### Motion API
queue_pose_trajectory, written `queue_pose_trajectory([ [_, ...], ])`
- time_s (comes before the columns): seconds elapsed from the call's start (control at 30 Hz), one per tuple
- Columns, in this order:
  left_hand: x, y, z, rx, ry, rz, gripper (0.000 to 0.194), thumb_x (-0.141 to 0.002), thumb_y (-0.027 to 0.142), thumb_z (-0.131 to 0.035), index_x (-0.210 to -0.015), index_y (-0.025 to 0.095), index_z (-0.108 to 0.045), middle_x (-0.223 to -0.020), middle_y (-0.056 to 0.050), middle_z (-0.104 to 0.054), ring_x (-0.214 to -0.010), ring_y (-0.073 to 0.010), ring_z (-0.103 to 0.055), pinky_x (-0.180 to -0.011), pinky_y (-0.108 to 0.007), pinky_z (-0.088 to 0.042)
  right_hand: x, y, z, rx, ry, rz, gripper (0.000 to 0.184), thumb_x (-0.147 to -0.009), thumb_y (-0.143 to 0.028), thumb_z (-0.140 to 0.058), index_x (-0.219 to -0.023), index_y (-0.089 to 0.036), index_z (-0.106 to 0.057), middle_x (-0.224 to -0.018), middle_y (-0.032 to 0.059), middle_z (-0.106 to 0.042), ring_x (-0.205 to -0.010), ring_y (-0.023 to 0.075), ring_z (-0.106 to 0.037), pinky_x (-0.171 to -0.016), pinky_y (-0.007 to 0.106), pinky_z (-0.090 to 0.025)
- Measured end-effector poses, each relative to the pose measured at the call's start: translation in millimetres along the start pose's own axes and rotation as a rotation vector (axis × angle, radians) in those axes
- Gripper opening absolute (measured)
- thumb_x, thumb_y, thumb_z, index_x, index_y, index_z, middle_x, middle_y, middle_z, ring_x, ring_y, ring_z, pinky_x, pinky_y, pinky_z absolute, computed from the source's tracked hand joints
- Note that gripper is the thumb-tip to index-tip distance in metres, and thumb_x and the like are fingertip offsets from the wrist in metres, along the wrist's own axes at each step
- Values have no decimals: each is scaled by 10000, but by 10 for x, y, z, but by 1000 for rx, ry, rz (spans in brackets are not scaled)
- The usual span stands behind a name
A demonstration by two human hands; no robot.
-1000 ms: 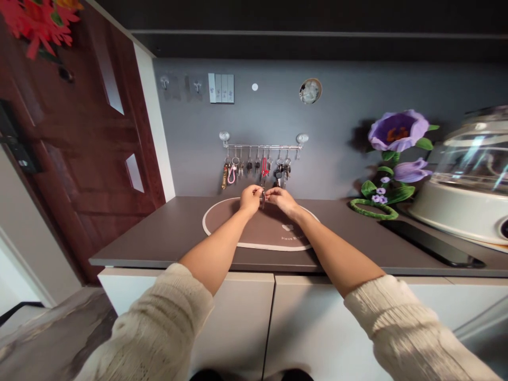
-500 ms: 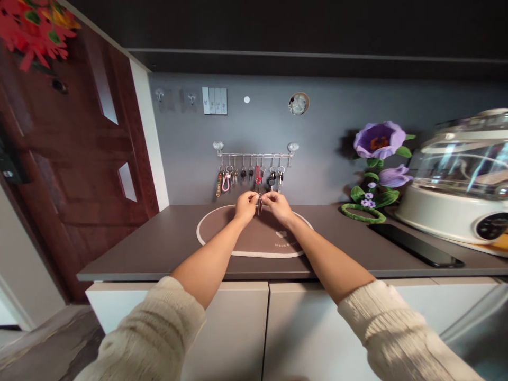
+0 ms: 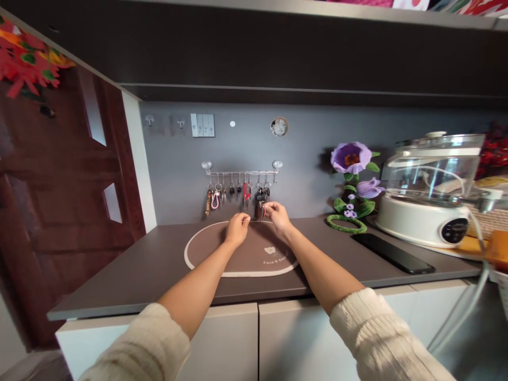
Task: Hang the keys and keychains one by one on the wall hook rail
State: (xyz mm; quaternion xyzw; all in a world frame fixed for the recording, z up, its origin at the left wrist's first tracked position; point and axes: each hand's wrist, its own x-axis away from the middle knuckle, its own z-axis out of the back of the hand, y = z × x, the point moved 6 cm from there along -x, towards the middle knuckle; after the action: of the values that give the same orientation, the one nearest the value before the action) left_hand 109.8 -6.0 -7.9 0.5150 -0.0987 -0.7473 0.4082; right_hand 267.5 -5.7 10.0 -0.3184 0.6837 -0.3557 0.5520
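Pinched by its ring between thumb and fingers of my right hand (image 3: 278,216), a small bunch of keys (image 3: 262,212) hangs just below the right end of a clear hook rail (image 3: 242,173). To the left, apart from it, my left hand (image 3: 237,228) is closed over the mat, fingers curled together and nothing visible in them. Several key sets hang from the rail's hooks, among them a pink carabiner (image 3: 215,200), a red strap (image 3: 245,192) and a tan "Love" tag (image 3: 208,203). The brown mat (image 3: 222,259) lies beneath both hands.
A purple felt flower (image 3: 351,157) with a green ring base stands at the right. Beside it are a black phone (image 3: 392,253) and a white appliance with a clear top (image 3: 420,222). A dark shelf (image 3: 278,53) overhangs the counter (image 3: 135,270); a red-brown door (image 3: 75,211) is on the left.
My hands, together at the keys before, have separated. The left has come away to the left; the right keeps the keys, near the rail's right end. The view has tilted up and shifted right.
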Motion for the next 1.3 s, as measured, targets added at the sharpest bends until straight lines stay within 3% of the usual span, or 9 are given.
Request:
queue_pose_trajectory([
  [0.27,55,-29,-120,-86,-140,56,172,-790,214,-466,-753,156,-623,-814,-55,-617,-756,-141,-544,-736,-265,-410,-281,-310,309,35,115,-187,58,-689,-194,-527,-646,-166,-501,-613,8,-562,-551,97,-516,-522,227,-429],
  [0.57,61,-76,-166,-98,-165,68,174,-784,204,-463,-748,158,-627,-834,-58,-628,-767,-140,-556,-741,-265,-413,-655,-487,402,118,196,-234,80,-731,-121,-491,-659,-154,-501,-590,27,-569,-551,109,-558,-523,235,-455],
  [0.97,64,-83,-164,-88,-163,94,166,-777,213,-478,-731,158,-628,-820,-62,-637,-759,-149,-564,-738,-273,-421,-806,-488,432,171,227,-284,94,-749,-106,-488,-678,-130,-546,-540,26,-560,-503,88,-536,-525,235,-481],
  [1.3,67,-91,-141,-94,-148,120,154,-775,192,-484,-742,155,-630,-814,-59,-636,-739,-145,-551,-721,-268,-415,-775,-305,450,190,243,-303,81,-720,-114,-523,-646,-148,-529,-495,-1,-530,-466,85,-499,-486,219,-438],
])
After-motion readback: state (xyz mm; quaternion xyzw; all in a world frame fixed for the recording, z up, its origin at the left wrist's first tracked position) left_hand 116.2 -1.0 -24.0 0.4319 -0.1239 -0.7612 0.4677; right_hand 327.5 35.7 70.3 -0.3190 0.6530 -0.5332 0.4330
